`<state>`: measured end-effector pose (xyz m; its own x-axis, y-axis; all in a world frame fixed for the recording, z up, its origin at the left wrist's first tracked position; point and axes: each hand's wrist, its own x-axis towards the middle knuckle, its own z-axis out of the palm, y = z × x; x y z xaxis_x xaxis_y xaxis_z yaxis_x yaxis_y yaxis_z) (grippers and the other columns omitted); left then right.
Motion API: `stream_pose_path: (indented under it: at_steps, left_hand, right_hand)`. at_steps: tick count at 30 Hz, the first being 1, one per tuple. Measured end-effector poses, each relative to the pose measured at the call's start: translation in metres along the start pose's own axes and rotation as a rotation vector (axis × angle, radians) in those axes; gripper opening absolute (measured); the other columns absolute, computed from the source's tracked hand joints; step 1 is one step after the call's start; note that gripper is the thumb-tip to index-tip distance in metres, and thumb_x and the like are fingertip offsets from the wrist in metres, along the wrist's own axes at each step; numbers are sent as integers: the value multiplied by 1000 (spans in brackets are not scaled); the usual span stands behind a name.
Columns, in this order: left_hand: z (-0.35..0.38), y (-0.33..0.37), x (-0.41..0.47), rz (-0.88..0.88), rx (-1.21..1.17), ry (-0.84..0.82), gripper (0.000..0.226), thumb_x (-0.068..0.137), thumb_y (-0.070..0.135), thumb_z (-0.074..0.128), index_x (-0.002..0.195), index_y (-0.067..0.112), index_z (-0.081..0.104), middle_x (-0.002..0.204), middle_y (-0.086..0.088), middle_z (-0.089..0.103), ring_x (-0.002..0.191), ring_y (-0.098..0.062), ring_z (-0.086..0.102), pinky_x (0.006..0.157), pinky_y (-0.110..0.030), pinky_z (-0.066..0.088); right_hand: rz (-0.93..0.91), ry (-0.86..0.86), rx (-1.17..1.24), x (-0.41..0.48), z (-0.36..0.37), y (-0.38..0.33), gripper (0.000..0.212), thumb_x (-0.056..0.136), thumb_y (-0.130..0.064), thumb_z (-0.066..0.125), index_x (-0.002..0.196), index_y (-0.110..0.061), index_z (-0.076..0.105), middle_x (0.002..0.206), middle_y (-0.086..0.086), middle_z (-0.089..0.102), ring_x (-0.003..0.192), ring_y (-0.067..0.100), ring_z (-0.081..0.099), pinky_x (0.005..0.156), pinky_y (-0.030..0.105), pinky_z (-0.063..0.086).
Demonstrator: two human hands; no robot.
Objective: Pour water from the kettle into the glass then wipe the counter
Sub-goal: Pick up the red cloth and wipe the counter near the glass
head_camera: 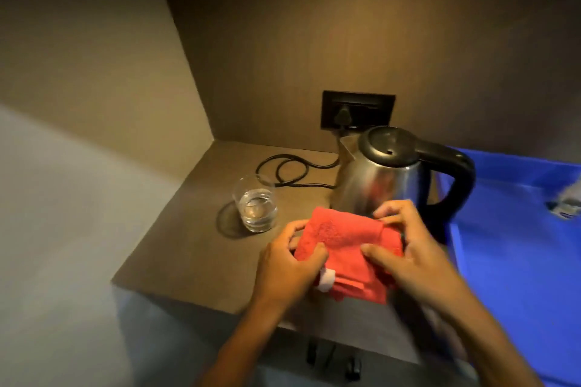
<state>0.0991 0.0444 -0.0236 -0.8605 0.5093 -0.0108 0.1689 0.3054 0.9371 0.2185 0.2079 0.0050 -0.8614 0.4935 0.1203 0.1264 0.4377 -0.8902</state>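
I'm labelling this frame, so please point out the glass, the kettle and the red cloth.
glass [255, 204]: head view, on its clear side wall.
kettle [382, 187]: head view, on its steel body.
red cloth [342, 237]: head view, on its top fold between the hands.

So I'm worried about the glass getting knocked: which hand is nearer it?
Left. The left hand grips the red cloth just right of the glass; the right hand holds the cloth's far side, before the kettle.

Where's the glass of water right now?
The glass stands on the counter, left of the kettle, just beyond the left hand holding the red cloth.
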Motion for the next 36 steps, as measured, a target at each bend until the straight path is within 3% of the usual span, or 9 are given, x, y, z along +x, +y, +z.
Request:
stream_pose_path:
  at_steps: [3,8,12,15,19,23,26,30,36]
  left_hand:
    - [-16,-27,10,-88,148,82,47,70,39,68,116,38,62,101,2,76,93,-17,71,82,-40,57]
    - [-27,-63,20,-65,358,323,59,82,26,71,138,27,50,126,0,64,112,-19,62,81,-27,44]
    - [-42,-73,38,48,313,408,87,78,31,79,150,25,31,154,-7,39,138,-24,41,101,-33,40]
    - [-46,-68,63,-42,188,264,111,69,54,80,154,33,12,160,-3,29,144,-24,31,109,-45,39]
    - [-40,-60,88,-18,142,252,112,65,52,84,153,33,17,152,-1,45,137,-24,44,104,-41,45]
    - [-46,-65,98,18,158,309,98,58,51,88,142,27,42,133,-3,62,116,-17,60,92,-33,55]
    - [-58,-65,100,38,139,299,102,54,58,86,142,29,42,131,-1,64,112,-15,61,89,-31,56]
    - [-85,-58,99,95,115,313,102,51,60,85,140,31,44,125,6,63,103,-8,60,73,-10,48]
    - [-123,-55,83,130,186,362,103,50,66,81,139,25,46,133,-2,62,110,-15,58,76,-15,47]
  right_hand:
    - [-134,-86,-234,14,50,6,37,79,-1,63,101,-30,58,100,0,55,93,-1,48,85,6,34]
    - [43,-141,-432,30,92,11,28,88,-17,54,113,-29,58,115,4,44,105,21,52,86,37,49]
    - [23,-31,-939,17,105,10,43,82,-51,59,120,-31,55,137,9,47,115,29,49,82,39,48]
    - [-110,-32,-899,16,120,11,56,92,-59,31,137,-28,46,146,7,46,133,29,42,104,48,38]
    - [-62,-232,-885,23,147,35,74,89,-71,-1,151,-32,-8,162,-4,-6,147,21,-14,119,50,-6]
    - [-35,-141,-863,29,160,45,71,93,-70,11,152,-32,3,162,-1,7,148,25,0,116,49,-7]
    - [-37,-94,-845,44,167,45,71,93,-67,10,152,-30,2,162,2,5,148,25,-1,113,46,-14]
    - [-19,-77,-811,77,178,46,73,90,-67,5,151,-29,-6,163,3,-3,148,26,-4,113,45,-12]
    - [-64,-166,-761,133,206,34,75,91,-69,9,152,-26,1,163,3,5,148,26,2,114,47,-6]
